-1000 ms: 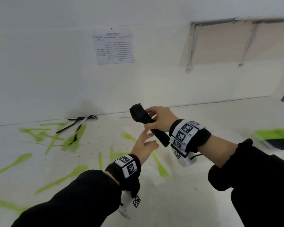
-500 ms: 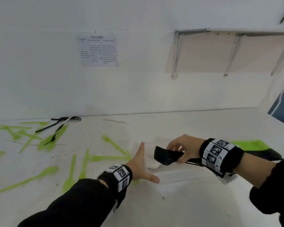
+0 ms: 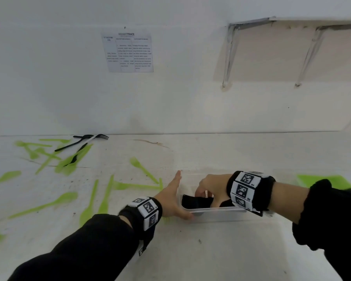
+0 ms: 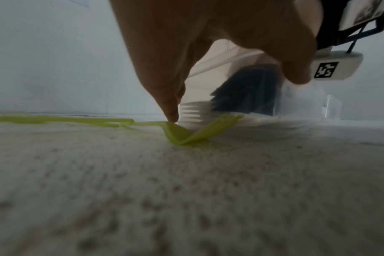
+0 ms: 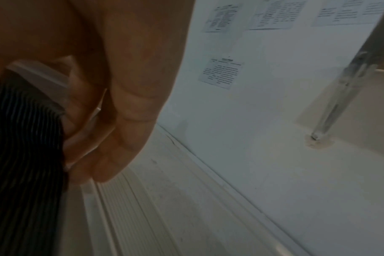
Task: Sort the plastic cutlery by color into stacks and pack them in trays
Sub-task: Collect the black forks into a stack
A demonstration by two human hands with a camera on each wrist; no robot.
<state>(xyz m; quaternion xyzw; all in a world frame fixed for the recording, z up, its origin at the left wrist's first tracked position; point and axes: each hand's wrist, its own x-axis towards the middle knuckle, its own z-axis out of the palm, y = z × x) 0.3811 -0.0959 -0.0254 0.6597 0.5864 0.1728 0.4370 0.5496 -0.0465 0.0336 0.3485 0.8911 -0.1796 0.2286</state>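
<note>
Take the clear tray (image 3: pixel 217 209) as your landmark: it sits on the surface (image 3: pixel 190 250), with the stack of cutlery (image 3: pixel 197 201) inside it. Your left hand (image 3: pixel 173 196) lies against its left end, your right hand (image 3: pixel 212 186) above it. Loose spoons and forks (image 3: pixel 89 199) lie scattered left of the tray; three forks (image 3: pixel 83 142) lie far left, behind them, near the wall.

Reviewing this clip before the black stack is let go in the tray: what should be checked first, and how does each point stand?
1. Black stack inside the clear tray: ok.
2. Right hand has a grip on the stack: ok.
3. Left hand flat against the tray's left end, steadying it: ok.
4. Stack resting on the tray floor: cannot tell.
5. All black cutlery collected: not ok, black forks lie by the wall.
6. Green cutlery sorted: not ok, scattered on the table.
</note>
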